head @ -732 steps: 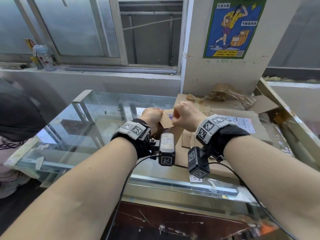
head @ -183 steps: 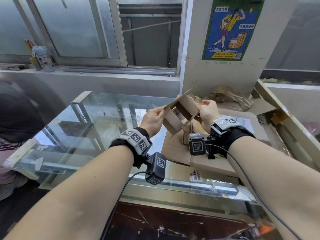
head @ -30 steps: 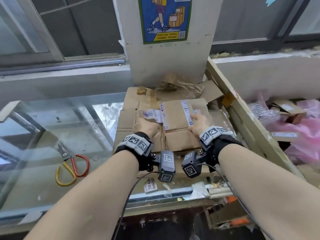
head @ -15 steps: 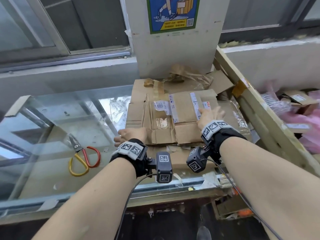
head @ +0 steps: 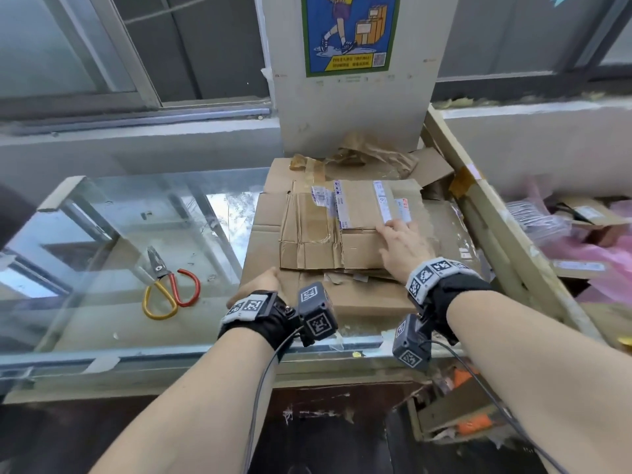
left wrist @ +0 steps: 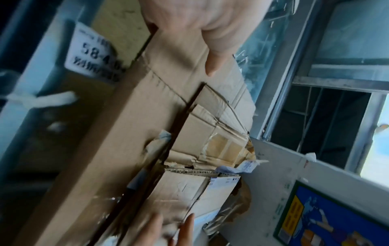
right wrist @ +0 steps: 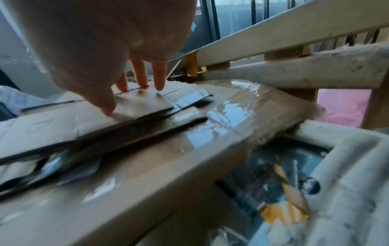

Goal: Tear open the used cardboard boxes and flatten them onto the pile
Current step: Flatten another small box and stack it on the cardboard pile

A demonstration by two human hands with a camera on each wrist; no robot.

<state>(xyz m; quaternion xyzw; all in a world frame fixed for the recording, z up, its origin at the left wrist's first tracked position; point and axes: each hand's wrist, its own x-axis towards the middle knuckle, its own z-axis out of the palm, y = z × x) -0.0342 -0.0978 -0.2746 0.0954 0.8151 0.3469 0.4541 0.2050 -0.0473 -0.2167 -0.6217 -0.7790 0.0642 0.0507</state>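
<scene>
Since half a second ago, left hand (head: 265, 280) has withdrawn to the pile's (head: 266, 230) near-left edge, fingers relaxed, holding nothing. Flattened box (head: 342, 230) lies on top of the pile; right hand (head: 402, 246) presses it with straight fingers, gripping nothing. Risk: creased panels may spring up, or the sheet may slide, once pressure lifts. Scissors (head: 167, 285) lie well apart on the glass counter (head: 102, 234).

Matt brown corrugated cardboard pile (head: 301, 292), creased and torn at the edges, glossy clear tape strips (right wrist: 229, 106) over it, smooth reflective glass tabletop (head: 136, 227), scissors (head: 167, 285) of bare metal with shiny plastic handles, rough pale wooden rail (head: 496, 213)
</scene>
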